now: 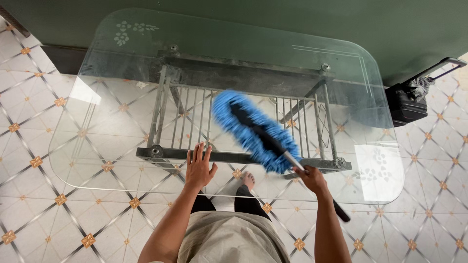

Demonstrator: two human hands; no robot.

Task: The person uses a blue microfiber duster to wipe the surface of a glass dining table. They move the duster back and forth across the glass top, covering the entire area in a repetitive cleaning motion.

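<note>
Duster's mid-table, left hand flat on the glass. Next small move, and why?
Probably sweep the blue duster leftward across the glass table. The right hand grips its handle with the head over the middle, and the left hand rests flat near the front edge, steadying the top.

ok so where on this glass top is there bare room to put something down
Most of the glass tabletop is bare: the whole left side beyond the left hand, the back strip along the green wall, and the right end. The middle front is crowded by the blue duster and right hand.
</note>
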